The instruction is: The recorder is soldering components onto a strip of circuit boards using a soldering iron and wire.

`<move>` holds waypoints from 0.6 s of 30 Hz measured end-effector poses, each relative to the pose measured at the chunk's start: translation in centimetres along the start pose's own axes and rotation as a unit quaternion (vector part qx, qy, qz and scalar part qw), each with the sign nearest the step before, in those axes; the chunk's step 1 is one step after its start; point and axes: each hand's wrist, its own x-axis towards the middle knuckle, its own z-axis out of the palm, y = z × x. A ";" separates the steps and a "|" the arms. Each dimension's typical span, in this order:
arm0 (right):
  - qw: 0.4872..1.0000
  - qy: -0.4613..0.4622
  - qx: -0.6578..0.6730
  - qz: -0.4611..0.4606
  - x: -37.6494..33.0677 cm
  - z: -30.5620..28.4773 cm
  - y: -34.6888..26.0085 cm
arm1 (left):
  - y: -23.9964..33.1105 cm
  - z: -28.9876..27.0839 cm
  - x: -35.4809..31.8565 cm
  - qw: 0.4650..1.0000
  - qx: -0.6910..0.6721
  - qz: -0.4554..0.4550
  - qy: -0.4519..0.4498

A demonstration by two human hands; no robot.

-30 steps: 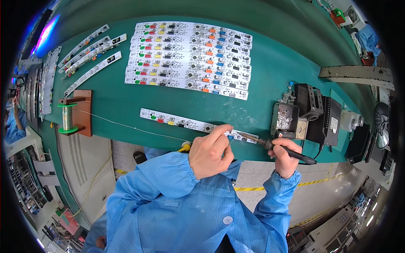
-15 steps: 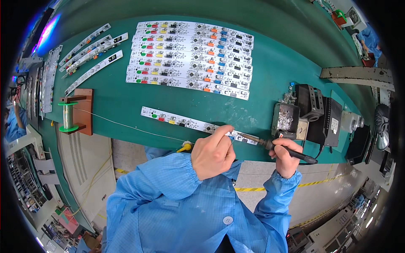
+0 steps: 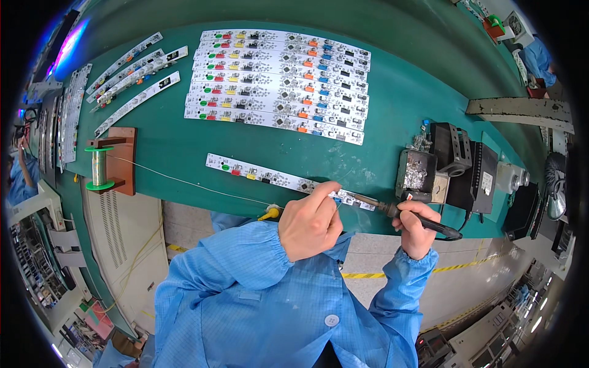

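A long white circuit board (image 3: pixel 275 177) lies slantwise near the front edge of the green bench, with coloured connectors along it. My right hand (image 3: pixel 418 228) grips a black soldering iron (image 3: pixel 437 228), whose tip reaches the board's right part beside my left fingertips. Closed in a pinch over the board, my left hand (image 3: pixel 311 222) has solder wire (image 3: pixel 196 185) running into it from a spool (image 3: pixel 99 168) on a brown stand at the left. The wire's end at the fingertips is hard to make out, and the hand covers part of the board.
Several similar boards (image 3: pixel 264 80) lie in an overlapping stack at the back, with more strips (image 3: pixel 138 103) to its left. On the right stand a metal tray of solder scraps (image 3: pixel 416 173), a black iron holder (image 3: pixel 451 147) and a black box (image 3: pixel 477 181). A yellow-tipped item (image 3: pixel 269 213) sits at the front edge.
The board's left end has shifted very slightly. Both hands and the iron keep nearly the same places.
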 end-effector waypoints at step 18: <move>0.899 0.168 -0.198 -0.354 -4.9 2.9 5.9 | 0.8 -2.0 -0.3 0.999 -0.042 0.019 0.009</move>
